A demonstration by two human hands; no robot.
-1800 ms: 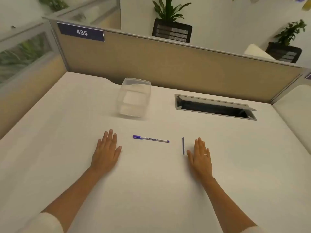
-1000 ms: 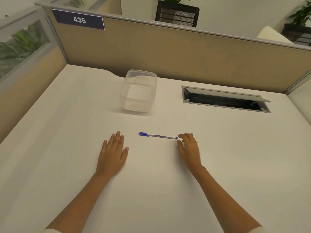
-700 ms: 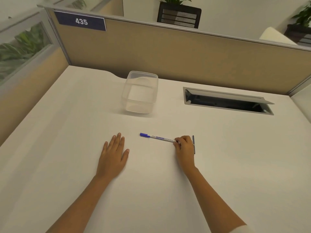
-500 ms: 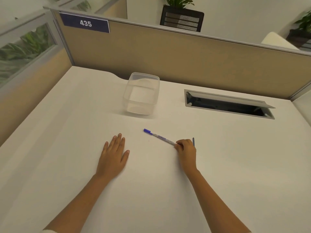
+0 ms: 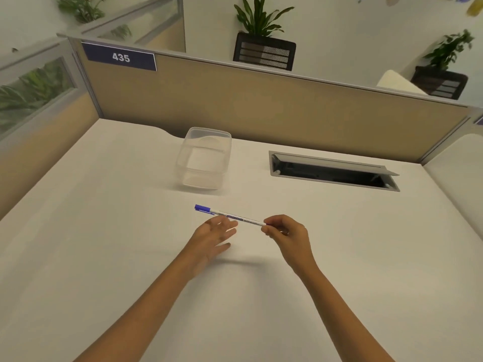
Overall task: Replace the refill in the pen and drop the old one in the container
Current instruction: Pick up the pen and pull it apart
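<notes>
A white pen with a blue cap is lifted off the white desk. My right hand pinches its right end, and the blue cap points left and away. My left hand hovers open just under the pen's middle, fingers spread, close to the barrel but not gripping it. A clear plastic container stands open behind the pen, apparently with nothing in it. The spare blue refill is not visible now; my right hand covers the spot where it lay.
An open grey cable hatch is sunk into the desk at the back right. A beige partition with a "435" sign closes the far edge, and another panel runs along the left side.
My right hand has raised the pen off the desk and brought it toward me. My left hand left the desk and moved right, under the pen. The refill has gone out of sight.
</notes>
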